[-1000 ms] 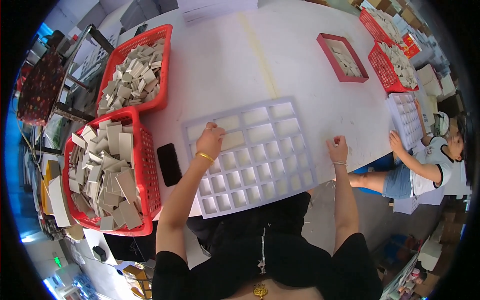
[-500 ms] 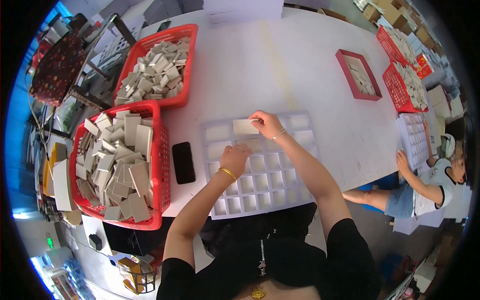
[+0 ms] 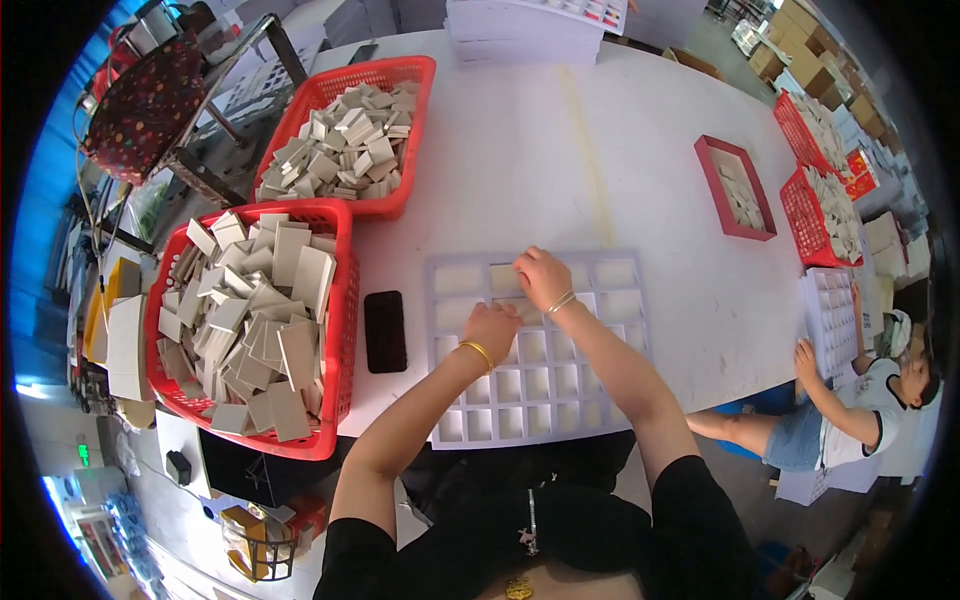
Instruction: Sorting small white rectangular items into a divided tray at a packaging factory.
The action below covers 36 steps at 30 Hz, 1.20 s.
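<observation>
The tray (image 3: pixel 495 405) lies at the centre of the frame. At the left are two red baskets (image 3: pixel 342 330), then a phone (image 3: pixel 385 332). The left hand (image 3: pixel 490 328) and right hand (image 3: pixel 543 278) bend over the tray; whether they grip, I cannot tell. A box (image 3: pixel 711 188) is at upper right.

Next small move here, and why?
I'd probably have the right hand press the beige piece down into the top-row compartment of the white tray. Its fingers are at the piece's right end, over that compartment, and they hide whether it's fully seated. The left hand is at the compartment just below.
</observation>
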Motion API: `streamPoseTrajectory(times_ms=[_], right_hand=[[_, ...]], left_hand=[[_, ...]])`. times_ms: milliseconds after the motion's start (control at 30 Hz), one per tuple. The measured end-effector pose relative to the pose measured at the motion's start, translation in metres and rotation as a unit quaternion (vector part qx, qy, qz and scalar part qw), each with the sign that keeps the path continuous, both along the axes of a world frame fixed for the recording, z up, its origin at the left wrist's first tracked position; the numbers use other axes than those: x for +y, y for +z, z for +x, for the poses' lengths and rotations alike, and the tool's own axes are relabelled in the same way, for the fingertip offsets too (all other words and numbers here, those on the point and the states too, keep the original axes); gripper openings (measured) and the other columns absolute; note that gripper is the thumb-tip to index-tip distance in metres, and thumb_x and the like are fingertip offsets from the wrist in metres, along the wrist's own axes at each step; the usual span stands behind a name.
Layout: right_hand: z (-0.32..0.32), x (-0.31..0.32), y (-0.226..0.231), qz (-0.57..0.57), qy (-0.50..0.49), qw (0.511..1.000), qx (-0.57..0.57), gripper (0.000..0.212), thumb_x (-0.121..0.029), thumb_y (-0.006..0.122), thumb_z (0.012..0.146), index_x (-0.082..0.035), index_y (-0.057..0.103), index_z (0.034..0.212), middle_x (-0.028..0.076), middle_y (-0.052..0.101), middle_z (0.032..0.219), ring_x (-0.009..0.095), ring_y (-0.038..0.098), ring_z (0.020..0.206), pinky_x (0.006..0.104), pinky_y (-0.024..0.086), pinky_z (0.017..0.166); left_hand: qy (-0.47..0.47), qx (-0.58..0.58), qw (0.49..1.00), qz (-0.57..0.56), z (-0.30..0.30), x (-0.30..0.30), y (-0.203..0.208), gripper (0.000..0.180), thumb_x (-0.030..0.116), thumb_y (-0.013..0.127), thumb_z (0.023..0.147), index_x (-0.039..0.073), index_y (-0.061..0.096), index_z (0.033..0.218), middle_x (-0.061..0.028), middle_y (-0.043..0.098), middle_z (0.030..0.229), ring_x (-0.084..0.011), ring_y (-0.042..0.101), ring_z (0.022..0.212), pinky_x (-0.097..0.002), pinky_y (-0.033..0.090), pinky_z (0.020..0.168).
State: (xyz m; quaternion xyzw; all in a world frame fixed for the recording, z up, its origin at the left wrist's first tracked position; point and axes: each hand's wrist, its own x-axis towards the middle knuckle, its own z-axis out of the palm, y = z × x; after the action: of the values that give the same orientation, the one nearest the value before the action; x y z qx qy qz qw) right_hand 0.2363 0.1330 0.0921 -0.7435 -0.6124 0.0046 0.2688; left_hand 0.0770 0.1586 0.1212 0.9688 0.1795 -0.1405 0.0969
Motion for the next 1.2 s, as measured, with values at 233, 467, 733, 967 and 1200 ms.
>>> streamPoseTrajectory(times_ms=[233,467,733,967,1200], right_hand=[[-0.006,-0.003,-0.008,-0.152,0.074,0.985,0.006,0.018,-0.004,0.06,0.065,-0.014,0.065,0.079,0.003,0.06,0.091,0.026,0.058,0.085,0.0398,0.046,0.075],[0.006,-0.033,0.017,0.109,-0.05,0.992,0.03,0.041,0.006,0.053,0.067,-0.012,0.056,0.104,0.001,0.062,0.094,0.022,0.056,0.086,0.0375,0.037,0.077],[0.018,-0.059,-0.001,0.022,-0.034,0.999,0.0,0.046,0.006,0.052,0.065,-0.01,0.052,0.108,0.002,0.061,0.101,0.021,0.053,0.102,0.0417,0.034,0.086],[0.0,-0.051,-0.003,-0.035,-0.008,0.999,-0.03,0.036,0.001,0.054,0.072,-0.008,0.052,0.107,0.004,0.063,0.099,0.019,0.052,0.107,0.0421,0.032,0.09],[-0.007,-0.043,0.005,-0.128,-0.024,0.99,-0.045,0.031,-0.001,0.055,0.07,-0.009,0.053,0.1,0.005,0.061,0.093,0.021,0.054,0.1,0.0414,0.034,0.086]], left_hand=[[-0.054,0.064,0.996,-0.023,0.007,0.006,0.016,0.036,0.003,0.054,0.075,0.008,0.057,0.11,-0.0056,0.051,0.125,-0.0213,0.054,0.109,-0.0393,0.04,0.088],[-0.01,0.062,0.998,-0.013,0.009,0.029,0.037,0.035,0.006,0.052,0.078,0.009,0.056,0.112,-0.0106,0.051,0.127,-0.0257,0.049,0.116,-0.0396,0.039,0.091],[0.01,-0.17,0.985,0.032,-0.004,0.033,-0.018,0.038,0.007,0.05,0.079,0.01,0.054,0.116,-0.0075,0.052,0.126,-0.0245,0.042,0.121,-0.0396,0.033,0.097],[0.034,-0.07,0.997,0.026,0.006,0.034,-0.007,0.04,0.005,0.051,0.076,0.01,0.053,0.116,-0.0058,0.051,0.126,-0.0219,0.042,0.122,-0.042,0.028,0.1],[-0.005,0.023,1.0,0.011,0.015,0.05,0.017,0.037,0.006,0.05,0.078,0.011,0.054,0.114,-0.0062,0.055,0.121,-0.0218,0.043,0.122,-0.0469,0.024,0.104]])
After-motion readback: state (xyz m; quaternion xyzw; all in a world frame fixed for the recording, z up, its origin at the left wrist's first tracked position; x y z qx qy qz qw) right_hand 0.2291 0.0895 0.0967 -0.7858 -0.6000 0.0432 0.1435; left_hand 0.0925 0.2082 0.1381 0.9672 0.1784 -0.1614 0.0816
